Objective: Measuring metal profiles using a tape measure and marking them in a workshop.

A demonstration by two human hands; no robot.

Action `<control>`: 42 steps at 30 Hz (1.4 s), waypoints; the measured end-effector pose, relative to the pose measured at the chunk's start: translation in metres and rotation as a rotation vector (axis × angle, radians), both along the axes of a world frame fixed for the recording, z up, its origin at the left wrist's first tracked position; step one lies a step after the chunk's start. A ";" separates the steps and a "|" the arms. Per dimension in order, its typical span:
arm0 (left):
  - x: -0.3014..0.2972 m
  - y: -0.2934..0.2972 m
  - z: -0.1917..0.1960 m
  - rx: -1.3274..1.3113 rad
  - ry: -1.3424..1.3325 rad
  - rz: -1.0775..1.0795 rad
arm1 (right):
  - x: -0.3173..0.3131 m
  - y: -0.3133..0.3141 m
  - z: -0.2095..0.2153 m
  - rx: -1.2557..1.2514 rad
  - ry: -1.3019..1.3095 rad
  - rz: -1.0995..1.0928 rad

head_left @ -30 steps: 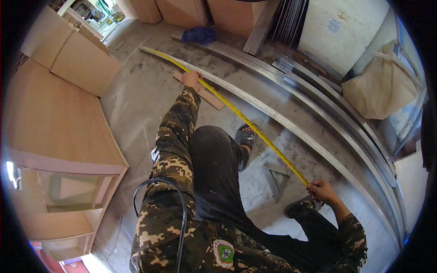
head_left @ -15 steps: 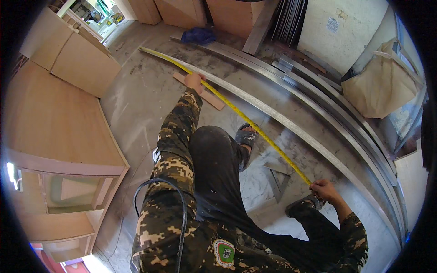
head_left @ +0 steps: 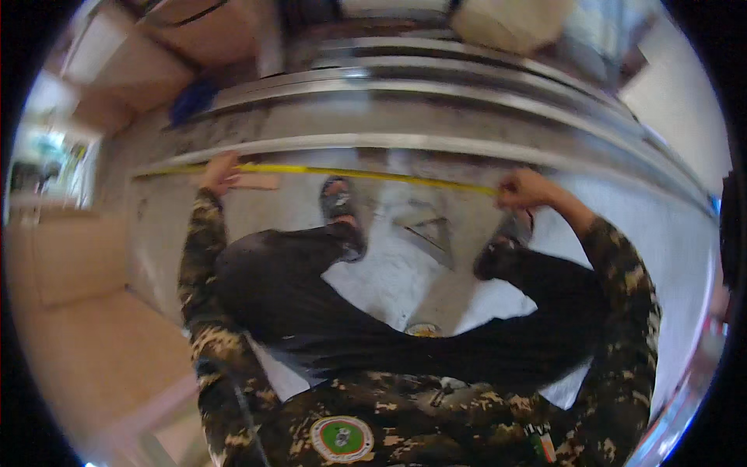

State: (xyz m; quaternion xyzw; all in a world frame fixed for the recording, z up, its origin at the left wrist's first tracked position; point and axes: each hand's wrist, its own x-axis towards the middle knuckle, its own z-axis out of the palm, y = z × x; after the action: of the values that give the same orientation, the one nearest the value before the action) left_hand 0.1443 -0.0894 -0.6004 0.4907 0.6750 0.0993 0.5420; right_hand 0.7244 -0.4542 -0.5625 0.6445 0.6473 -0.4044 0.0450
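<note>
A yellow tape measure blade (head_left: 366, 175) stretches from left to right, just on my side of a long pale metal bar (head_left: 389, 142). My left hand (head_left: 222, 170) is closed around the blade at the left, and a stretch of it runs on beyond that hand toward the bar's far left end. At the blade's right end, my right hand (head_left: 524, 189) is closed on it. The tape's case cannot be made out in the blur. A flat brown wood strip (head_left: 255, 181) lies on the floor by my left hand.
More long metal bars (head_left: 436, 87) lie parallel behind. Flat angled metal pieces (head_left: 429, 232) rest on the floor between my sandalled feet. A small round item (head_left: 422, 330) sits near my legs. Wooden panels (head_left: 78, 257) stand left; a blue cloth (head_left: 192, 100) lies at the back.
My view has swung to the right and blurred, so the tape and bars now run nearly level instead of slanting. Both hands keep their hold on the tape.
</note>
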 end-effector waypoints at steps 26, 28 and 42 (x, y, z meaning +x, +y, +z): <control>0.345 -0.165 -0.024 0.847 0.149 -1.031 | 0.151 -0.067 -0.045 0.309 -0.374 -0.506; 0.363 -0.172 -0.046 0.926 0.112 -0.972 | 0.156 -0.071 -0.054 0.376 -0.402 -0.516; 0.421 -0.204 -0.090 0.977 0.177 -0.690 | 0.154 -0.081 -0.100 0.580 -0.576 -0.592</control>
State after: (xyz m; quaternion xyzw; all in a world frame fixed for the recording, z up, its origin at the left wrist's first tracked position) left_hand 0.5658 -0.2935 -0.6899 0.8799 0.3956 0.1753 0.1965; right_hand 0.8784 -0.5354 -0.6629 0.8719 0.4838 -0.0089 -0.0757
